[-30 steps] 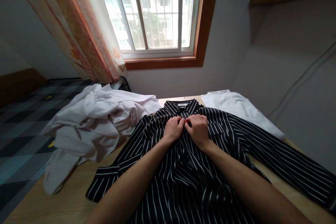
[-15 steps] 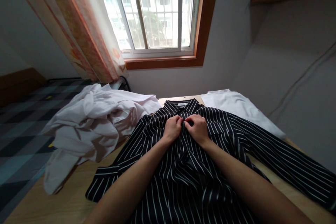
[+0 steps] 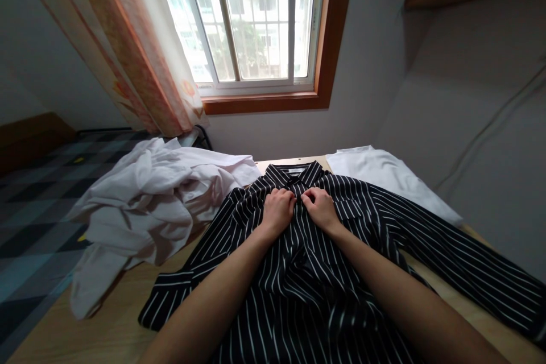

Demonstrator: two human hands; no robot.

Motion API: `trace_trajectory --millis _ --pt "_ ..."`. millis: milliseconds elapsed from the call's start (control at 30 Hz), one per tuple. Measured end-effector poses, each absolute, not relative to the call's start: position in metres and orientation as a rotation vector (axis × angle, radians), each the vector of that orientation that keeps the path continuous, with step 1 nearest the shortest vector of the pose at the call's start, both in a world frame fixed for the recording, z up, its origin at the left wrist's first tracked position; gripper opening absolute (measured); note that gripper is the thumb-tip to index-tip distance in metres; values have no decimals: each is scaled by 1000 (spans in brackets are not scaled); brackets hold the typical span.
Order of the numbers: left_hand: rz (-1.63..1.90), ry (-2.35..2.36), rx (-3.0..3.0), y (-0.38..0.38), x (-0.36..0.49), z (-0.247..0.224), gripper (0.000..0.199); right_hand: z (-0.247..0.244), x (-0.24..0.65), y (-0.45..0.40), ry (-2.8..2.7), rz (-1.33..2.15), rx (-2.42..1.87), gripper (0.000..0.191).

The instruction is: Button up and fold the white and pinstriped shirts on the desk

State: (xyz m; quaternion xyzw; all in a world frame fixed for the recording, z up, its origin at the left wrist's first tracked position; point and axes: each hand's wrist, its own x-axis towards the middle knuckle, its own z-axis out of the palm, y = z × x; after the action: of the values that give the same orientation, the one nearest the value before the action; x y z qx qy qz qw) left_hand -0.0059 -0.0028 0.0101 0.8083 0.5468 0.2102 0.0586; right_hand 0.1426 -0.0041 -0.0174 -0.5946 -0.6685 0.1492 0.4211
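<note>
the striped shirt (image 3: 324, 290) lies face up across the wooden surface (image 3: 106, 324), its collar (image 3: 294, 172) at 12 o'clock toward the window. both hands meet just below the collar: the left hand (image 3: 278, 210) has its grip curled and pinching one front edge, and the right hand (image 3: 321, 209) pinches the other edge, fingertips almost touching. this looks like fastening a top button. to do it well, keep both edges flat and level, hold the fabric taut near the buttonhole, and push the button through sideways, not tugging the collar askew. a crumpled white pile of clothes (image 3: 149, 205) sits at 9 o'clock, and a folded white garment (image 3: 384, 173) at 2 o'clock.
</note>
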Motion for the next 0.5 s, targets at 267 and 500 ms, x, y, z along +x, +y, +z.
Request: trace_trajectory --millis 267,500 --pt "783 1861 2344 5 -24 31 18 7 196 12 -1519 59 -1599 21" --pt "393 2226 2074 45 -92 57 32 13 301 23 -1651 146 -2118 39"
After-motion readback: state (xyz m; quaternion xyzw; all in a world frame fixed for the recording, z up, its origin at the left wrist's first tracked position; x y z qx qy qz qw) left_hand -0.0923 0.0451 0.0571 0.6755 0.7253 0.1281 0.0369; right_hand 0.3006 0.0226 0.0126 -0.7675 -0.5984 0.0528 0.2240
